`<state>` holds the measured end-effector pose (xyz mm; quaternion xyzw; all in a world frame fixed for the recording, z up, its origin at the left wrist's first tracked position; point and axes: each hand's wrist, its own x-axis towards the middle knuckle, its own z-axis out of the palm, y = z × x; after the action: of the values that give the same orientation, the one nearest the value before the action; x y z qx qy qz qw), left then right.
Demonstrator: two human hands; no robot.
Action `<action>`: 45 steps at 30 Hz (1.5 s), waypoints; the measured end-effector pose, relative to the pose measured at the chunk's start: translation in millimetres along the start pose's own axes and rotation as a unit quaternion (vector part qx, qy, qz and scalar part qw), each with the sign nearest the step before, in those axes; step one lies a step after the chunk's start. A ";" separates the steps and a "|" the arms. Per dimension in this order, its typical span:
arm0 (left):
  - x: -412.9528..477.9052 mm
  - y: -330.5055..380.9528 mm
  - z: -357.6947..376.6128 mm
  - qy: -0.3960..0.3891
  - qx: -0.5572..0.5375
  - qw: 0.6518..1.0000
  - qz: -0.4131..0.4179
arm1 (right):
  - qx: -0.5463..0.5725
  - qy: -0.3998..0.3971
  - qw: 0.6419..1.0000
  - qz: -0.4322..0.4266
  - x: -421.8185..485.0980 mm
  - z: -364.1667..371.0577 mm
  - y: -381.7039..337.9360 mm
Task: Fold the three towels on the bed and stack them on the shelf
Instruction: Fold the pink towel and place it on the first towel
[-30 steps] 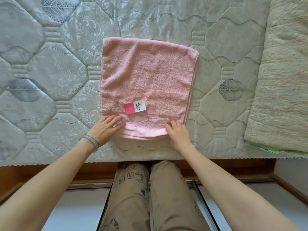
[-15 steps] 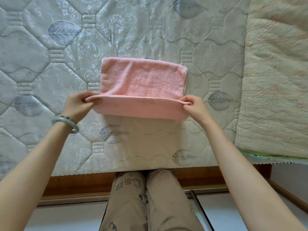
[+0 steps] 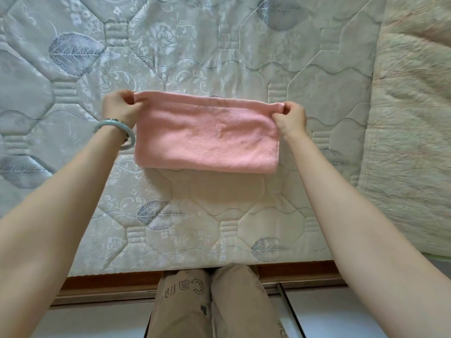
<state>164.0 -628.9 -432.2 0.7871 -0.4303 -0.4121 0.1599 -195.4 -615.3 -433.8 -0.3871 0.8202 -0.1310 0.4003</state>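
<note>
A pink towel (image 3: 207, 135) lies folded into a wide, narrow band on the quilted mattress (image 3: 195, 57). My left hand (image 3: 119, 109) pinches its far left corner, and a pale green bangle sits on that wrist. My right hand (image 3: 291, 117) pinches the far right corner. The folded-over layer meets the towel's far edge between my two hands. No other towel and no shelf are in sight.
A beige fuzzy blanket (image 3: 412, 118) covers the right side of the bed. The mattress's near edge and a wooden bed frame (image 3: 109, 281) run below, with my knees against them and pale floor beneath.
Both hands lifted the towel's near edge and carried it over to the far edge, halving the towel. The red-and-white label is now hidden inside the fold.
</note>
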 end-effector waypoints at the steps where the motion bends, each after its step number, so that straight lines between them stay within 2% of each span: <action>1: 4.6 -3.7 3.5 -0.002 0.004 1.000 -0.012 | -0.017 0.003 1.000 0.003 2.7 2.3 0.4; 3: 10.2 -5.3 9.8 0.011 0.026 0.999 -0.029 | -0.042 0.021 0.999 0.003 5.4 7.3 -0.1; 5: 11.0 -0.8 16.4 0.057 0.120 0.991 -0.012 | -0.069 0.057 0.996 -0.008 4.3 11.6 -4.9; 7: 1.4 4.8 25.0 0.097 0.251 0.961 0.069 | -0.158 0.118 0.978 -0.071 -4.1 19.7 -11.3; 9: -20.1 8.7 41.8 0.086 0.293 0.926 0.221 | -0.238 0.149 0.937 -0.209 -23.9 40.6 -23.1; 11: -44.0 4.2 66.6 0.002 0.321 0.873 0.369 | -0.287 0.077 0.887 -0.353 -49.9 75.6 -31.9; 13: -59.5 -9.4 86.9 -0.065 0.385 0.819 0.420 | -0.361 -0.008 0.844 -0.396 -68.0 108.5 -26.8; 14: -61.3 -18.1 91.7 -0.081 0.412 0.811 0.406 | -0.390 -0.038 0.838 -0.380 -70.9 118.7 -20.3; 16: -57.9 -33.5 93.3 -0.090 0.438 0.820 0.359 | -0.420 -0.064 0.837 -0.346 -65.3 127.9 -5.0; 20: -48.7 -36.2 89.2 -0.113 0.452 0.817 0.340 | -0.448 -0.092 0.816 -0.353 -57.2 123.7 -3.8; 21: -49.0 -32.8 87.2 -0.119 0.451 0.814 0.345 | -0.438 -0.088 0.822 -0.354 -57.9 120.0 -3.8; 24: -50.6 -31.2 73.2 -0.107 0.450 0.816 0.346 | -0.370 -0.030 0.866 -0.335 -57.8 97.6 9.6; 27: -44.8 -45.5 54.4 -0.110 0.455 0.825 0.317 | -0.381 0.005 0.874 -0.301 -51.5 73.2 41.8; 32: -41.0 -49.2 51.6 -0.118 0.456 0.838 0.277 | -0.393 -0.035 0.881 -0.261 -44.1 68.7 51.5; 36: -40.0 -52.7 36.2 -0.116 0.452 0.854 0.230 | -0.358 -0.052 0.901 -0.239 -46.4 57.8 55.4; 39: -40.0 -48.2 37.0 -0.099 0.445 0.860 0.230 | -0.287 -0.087 0.927 -0.226 -42.4 50.1 50.4; 42: -41.7 -36.4 48.5 -0.043 0.437 0.865 0.244 | -0.209 -0.067 0.952 -0.213 -51.3 42.5 43.7; 45: -31.7 -33.3 53.6 -0.038 0.427 0.881 0.202 | -0.283 -0.089 0.929 -0.221 -61.4 40.6 55.2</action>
<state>130.8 -578.5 -468.8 0.6587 -0.7198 -0.1773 -0.1284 -170.5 -529.3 -454.8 -0.6657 0.6781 0.0564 0.3063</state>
